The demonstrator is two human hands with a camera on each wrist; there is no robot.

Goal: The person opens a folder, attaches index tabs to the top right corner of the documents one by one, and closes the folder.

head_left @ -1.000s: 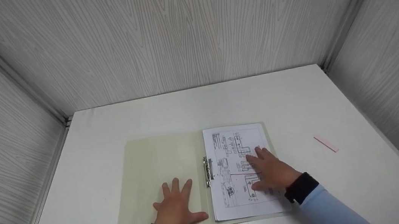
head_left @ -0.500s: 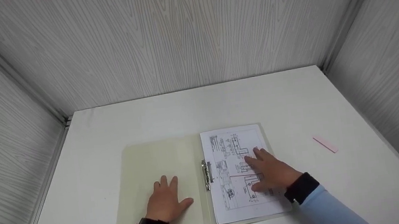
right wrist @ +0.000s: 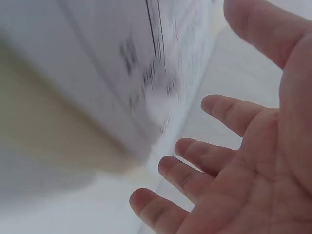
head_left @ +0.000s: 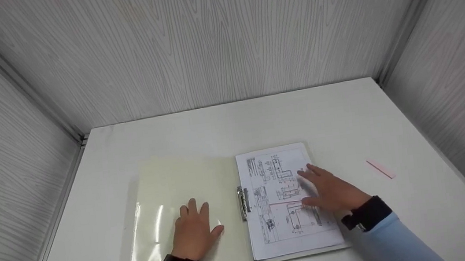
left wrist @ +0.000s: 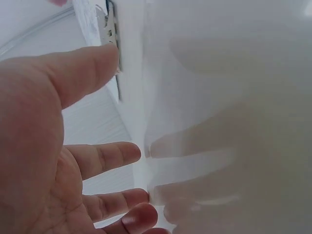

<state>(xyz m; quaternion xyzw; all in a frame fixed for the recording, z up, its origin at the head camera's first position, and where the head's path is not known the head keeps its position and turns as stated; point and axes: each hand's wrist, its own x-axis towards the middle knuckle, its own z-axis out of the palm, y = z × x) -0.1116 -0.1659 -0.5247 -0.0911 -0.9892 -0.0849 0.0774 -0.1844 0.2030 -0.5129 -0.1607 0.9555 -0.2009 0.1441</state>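
Note:
A pale yellow clip folder (head_left: 189, 175) lies spread out, its left cover glossy with glare and a shadow along its outer edge. My left hand (head_left: 192, 233) is at that cover, fingers extended; in the left wrist view its fingertips (left wrist: 131, 152) meet their own reflection at the shiny surface. On the folder's right side, papers (head_left: 291, 245) with printed technical drawings sit beside a metal clip (head_left: 242, 204). My right hand (head_left: 333, 189) is over the papers with spread fingers, holding nothing. The right wrist view shows its fingers (right wrist: 222, 158) apart from the sheet.
A small pink strip (head_left: 380, 168) lies on the white table (head_left: 232, 126) to the right of the folder. Grey wood-grain panels (head_left: 221, 38) enclose the table at the back and both sides.
My left hand has shifted left, and the folder's left cover has tilted, now showing glare and an edge shadow. My right hand has moved right, off the spot it rested on.

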